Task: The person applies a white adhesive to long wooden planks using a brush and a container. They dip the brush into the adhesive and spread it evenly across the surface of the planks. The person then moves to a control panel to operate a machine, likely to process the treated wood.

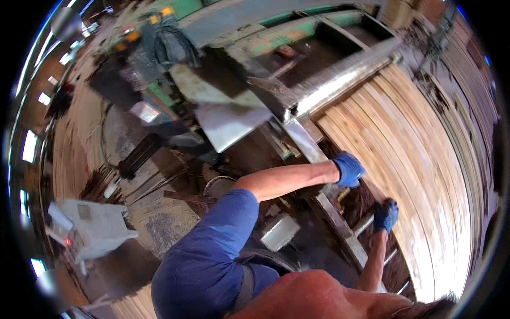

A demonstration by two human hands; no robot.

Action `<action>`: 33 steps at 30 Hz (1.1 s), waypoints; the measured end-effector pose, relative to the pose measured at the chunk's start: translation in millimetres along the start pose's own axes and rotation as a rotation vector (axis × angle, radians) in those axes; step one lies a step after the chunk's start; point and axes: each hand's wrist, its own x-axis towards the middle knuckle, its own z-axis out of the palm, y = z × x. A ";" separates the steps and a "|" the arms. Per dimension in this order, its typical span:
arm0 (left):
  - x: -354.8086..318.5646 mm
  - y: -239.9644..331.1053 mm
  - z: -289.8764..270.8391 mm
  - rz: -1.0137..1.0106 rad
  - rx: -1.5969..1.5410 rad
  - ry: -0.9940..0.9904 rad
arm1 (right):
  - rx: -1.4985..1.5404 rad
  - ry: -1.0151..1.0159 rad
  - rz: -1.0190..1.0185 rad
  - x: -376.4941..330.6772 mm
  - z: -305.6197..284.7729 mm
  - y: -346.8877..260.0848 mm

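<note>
Several long, pale wooden boards [409, 154] lie side by side on the right, in a broad row that the lens bends. My left hand [349, 170], in a blue glove, is closed at the near edge of this row. Nearer to me and further right, my gloved right hand [386, 215] is closed on the same edge. Between the two hands runs a narrow wooden board [375, 192], and both hands seem to grip it. My fingertips are mostly hidden by the gloves.
Beyond the boards' far ends stands a heavy metal machine frame [345, 87]. A metal rail [340, 226] runs below my hands. Left of it are a pale metal sheet [231, 122] and a small grey box [280, 232]. A whitish cabinet-like object [98, 228] stands far left.
</note>
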 end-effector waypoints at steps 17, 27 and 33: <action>-286.6 -139.7 -398.5 -0.763 0.802 0.622 | 0.025 -0.091 0.100 9.8 -0.4 14.0; -367.1 18.8 -178.6 -0.058 0.630 0.726 | 0.039 -0.179 0.020 20.1 -0.2 -31.8; -544.9 142.2 120.2 -0.755 -0.218 0.232 | 0.007 -0.168 -0.153 46.8 26.2 -90.9</action>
